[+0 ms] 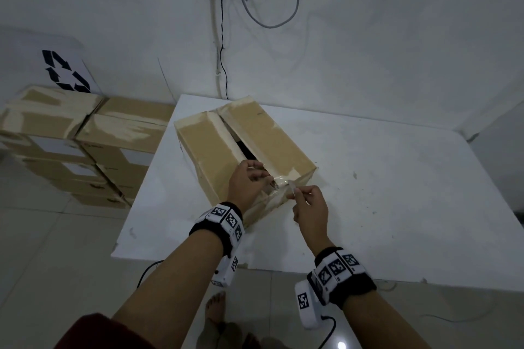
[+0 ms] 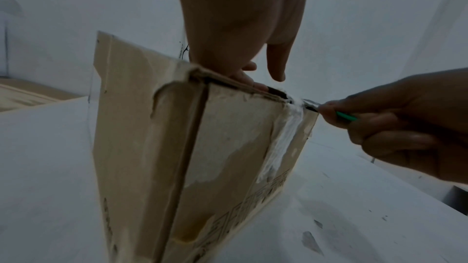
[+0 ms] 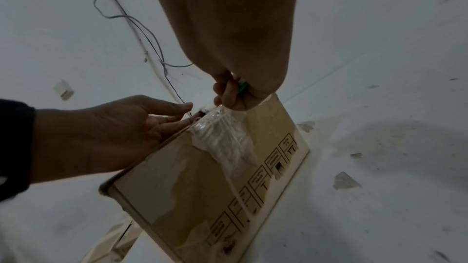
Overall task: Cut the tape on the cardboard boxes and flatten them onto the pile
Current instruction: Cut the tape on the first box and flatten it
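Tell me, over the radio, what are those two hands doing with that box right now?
Right hand grips green-handled cutter, blade at tape on box near edge. Left hand fingers on flap by the seam. Top seam already parted. Nothing blocking.

Both forearms reach up from the frame's bottom toward centre; left hand fingers loosely extended; right hand curled in a pinching grip.
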Demonstrator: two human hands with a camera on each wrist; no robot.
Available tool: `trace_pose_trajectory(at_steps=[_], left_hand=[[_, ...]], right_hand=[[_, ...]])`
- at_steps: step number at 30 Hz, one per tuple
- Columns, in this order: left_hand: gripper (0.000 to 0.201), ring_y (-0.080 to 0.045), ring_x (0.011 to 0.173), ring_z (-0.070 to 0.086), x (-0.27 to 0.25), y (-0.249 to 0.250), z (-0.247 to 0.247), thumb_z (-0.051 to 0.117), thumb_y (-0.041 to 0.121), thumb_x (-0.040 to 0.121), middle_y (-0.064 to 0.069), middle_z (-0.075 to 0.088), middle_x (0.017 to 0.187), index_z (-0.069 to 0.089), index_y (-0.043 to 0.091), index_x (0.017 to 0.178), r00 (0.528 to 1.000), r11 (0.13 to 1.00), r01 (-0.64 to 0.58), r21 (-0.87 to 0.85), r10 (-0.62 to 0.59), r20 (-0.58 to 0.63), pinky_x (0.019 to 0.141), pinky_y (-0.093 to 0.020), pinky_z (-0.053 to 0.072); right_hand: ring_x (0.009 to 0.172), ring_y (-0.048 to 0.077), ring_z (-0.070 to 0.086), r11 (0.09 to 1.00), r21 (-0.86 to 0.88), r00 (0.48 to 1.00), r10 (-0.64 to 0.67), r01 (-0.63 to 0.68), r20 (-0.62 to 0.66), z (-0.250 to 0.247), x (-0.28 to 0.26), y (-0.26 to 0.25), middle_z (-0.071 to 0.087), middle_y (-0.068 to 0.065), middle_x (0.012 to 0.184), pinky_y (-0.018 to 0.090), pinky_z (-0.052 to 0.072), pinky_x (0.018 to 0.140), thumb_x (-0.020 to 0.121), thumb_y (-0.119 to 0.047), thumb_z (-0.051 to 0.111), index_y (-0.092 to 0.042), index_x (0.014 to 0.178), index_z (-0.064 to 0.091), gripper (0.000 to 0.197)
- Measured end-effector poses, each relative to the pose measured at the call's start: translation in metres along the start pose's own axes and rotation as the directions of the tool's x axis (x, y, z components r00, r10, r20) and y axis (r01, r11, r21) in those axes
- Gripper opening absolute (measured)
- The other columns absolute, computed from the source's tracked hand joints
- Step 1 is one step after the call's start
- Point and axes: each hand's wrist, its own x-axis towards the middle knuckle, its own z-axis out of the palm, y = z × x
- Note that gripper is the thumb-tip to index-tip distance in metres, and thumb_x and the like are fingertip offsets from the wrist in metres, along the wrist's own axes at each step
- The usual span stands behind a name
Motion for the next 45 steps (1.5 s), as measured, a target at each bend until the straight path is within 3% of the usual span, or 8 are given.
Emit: trace_pose_trajectory(at_steps=[5,12,17,27,31,35,40,45], left_hand=[[0.036,-0.016,0.083,0.067,-0.001,0.001,-0.001,0.076,0.003,0.078,-0.009,0.071,0.085,0.055,0.003,0.108,1.0,1.0,-0.01,-0.011,0.01,-0.002,0.071,-0.016,0.053],[0.034,-0.011,0.077,0.066,-0.002,0.002,0.001,0.075,0.0,0.078,-0.005,0.07,0.082,0.056,0.004,0.105,1.0,1.0,0.004,-0.03,-0.004,-0.014,0.07,-0.016,0.054],[0.034,-0.012,0.08,0.066,-0.002,0.001,0.0,0.076,0.003,0.078,-0.001,0.069,0.082,0.057,0.007,0.104,1.0,1.0,-0.002,0.012,0.003,-0.009,0.076,-0.023,0.056],[0.031,-0.012,0.08,0.066,0.0,-0.001,0.0,0.076,0.003,0.078,-0.001,0.069,0.081,0.057,0.01,0.101,1.0,0.998,-0.021,0.054,0.022,-0.007,0.076,-0.022,0.055],[0.03,-0.01,0.079,0.065,-0.001,0.0,0.002,0.076,0.003,0.078,-0.003,0.068,0.084,0.057,0.008,0.101,0.999,0.997,-0.032,0.065,0.032,-0.002,0.072,-0.016,0.053],[0.032,-0.014,0.085,0.067,-0.001,0.002,0.002,0.076,0.008,0.079,-0.002,0.07,0.085,0.055,0.01,0.103,1.0,0.999,0.014,0.041,-0.012,-0.028,0.076,-0.023,0.054],[0.048,-0.015,0.083,0.058,0.011,0.02,0.018,0.076,0.043,0.079,0.001,0.06,0.086,0.052,0.012,0.106,0.974,0.956,0.19,0.224,-0.155,-0.165,0.072,-0.023,0.046],[0.048,-0.033,0.096,0.056,0.021,0.017,0.026,0.073,0.042,0.081,-0.014,0.059,0.099,0.049,0.006,0.102,0.977,0.851,0.214,0.48,-0.179,-0.118,0.074,-0.033,0.042]], right_hand=[[0.042,0.007,0.039,0.993,0.059,0.994,0.099,-0.101,0.046,0.006,0.006,-0.006,0.067,0.008,0.083,0.02,0.034,0.04,0.1,-0.012,0.053,-0.005,0.089,0.051,0.013],[0.049,0.013,0.037,0.964,0.181,0.967,0.218,-0.193,-0.134,0.005,-0.004,0.0,0.067,0.008,0.084,0.022,0.033,0.041,0.099,-0.007,0.051,-0.007,0.093,0.049,0.006],[0.046,0.012,0.036,0.975,0.121,0.978,0.194,-0.185,-0.069,0.011,0.003,-0.004,0.067,0.009,0.084,0.022,0.032,0.041,0.099,-0.005,0.049,-0.009,0.087,0.046,0.013],[0.044,0.011,0.037,0.986,0.049,0.987,0.163,-0.162,-0.002,0.015,0.001,-0.003,0.065,0.006,0.076,0.021,0.031,0.039,0.099,-0.006,0.053,-0.007,0.089,0.047,0.011],[0.049,0.013,0.044,0.991,-0.087,0.994,0.105,-0.103,0.01,0.019,0.007,-0.007,0.066,0.007,0.08,0.021,0.035,0.04,0.099,-0.011,0.054,-0.006,0.087,0.05,0.014],[0.052,0.012,0.047,0.989,-0.097,0.99,0.118,-0.11,0.075,0.022,-0.011,-0.004,0.068,0.004,0.08,0.02,0.037,0.041,0.099,-0.016,0.056,-0.006,0.087,0.052,0.016],[0.048,0.013,0.042,0.991,0.026,0.99,0.13,-0.129,-0.055,0.01,-0.013,0.007,0.065,0.007,0.079,0.023,0.034,0.04,0.098,-0.01,0.054,-0.005,0.087,0.053,0.012],[0.05,0.012,0.045,0.998,0.041,0.956,0.059,-0.049,-0.286,-0.024,0.003,0.005,0.068,0.008,0.085,0.027,0.038,0.047,0.096,-0.015,0.055,-0.012,0.086,0.053,0.011]])
